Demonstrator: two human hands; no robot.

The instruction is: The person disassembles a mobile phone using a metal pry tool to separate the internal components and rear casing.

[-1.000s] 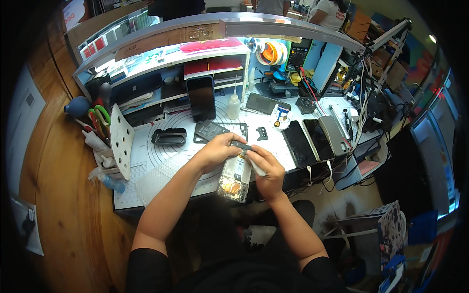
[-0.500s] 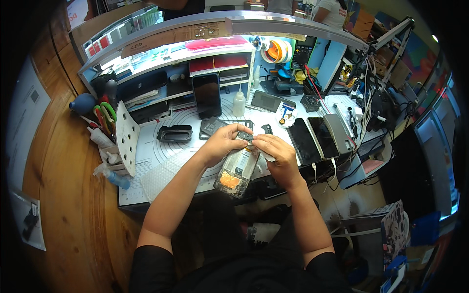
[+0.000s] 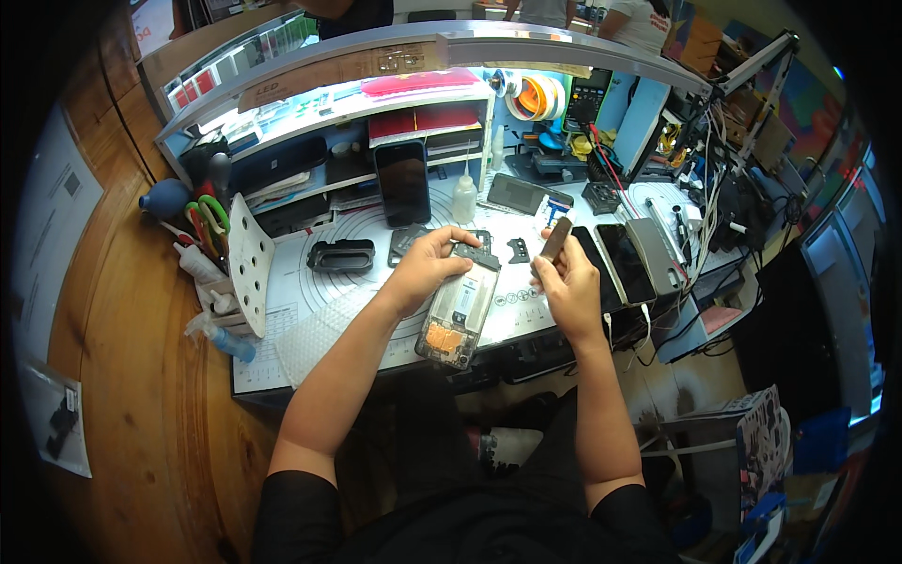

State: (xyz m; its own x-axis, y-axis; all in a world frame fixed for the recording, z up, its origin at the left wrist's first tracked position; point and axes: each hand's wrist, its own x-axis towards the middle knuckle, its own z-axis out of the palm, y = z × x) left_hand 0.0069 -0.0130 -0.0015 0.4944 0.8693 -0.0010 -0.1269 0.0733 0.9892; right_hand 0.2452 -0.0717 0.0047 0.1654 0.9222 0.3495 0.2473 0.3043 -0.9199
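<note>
My left hand (image 3: 425, 274) grips the far end of an opened phone (image 3: 465, 306), thumb on top and fingers over its upper edge. The phone tilts over the bench's front edge, with a bare silvery bay and an orange patch at its near end. To the right, my right hand (image 3: 573, 289) pinches a flat, dark brown strip-like tool (image 3: 557, 239), raised and apart from the phone. Between the hands a small black phone part (image 3: 518, 250) lies on the mat. A dark flat piece (image 3: 404, 242) is partly hidden behind my left hand.
Two dark phones (image 3: 624, 263) lie at the right, cables at their near ends. Behind are an upright phone (image 3: 402, 183) and a dropper bottle (image 3: 464, 199). A black tray (image 3: 340, 256), bubble wrap (image 3: 324, 331) and a white tool holder (image 3: 250, 263) occupy the left.
My right hand has left the phone's far end and moved right, now holding up the brown strip-like tool. My left hand keeps its hold on the phone.
</note>
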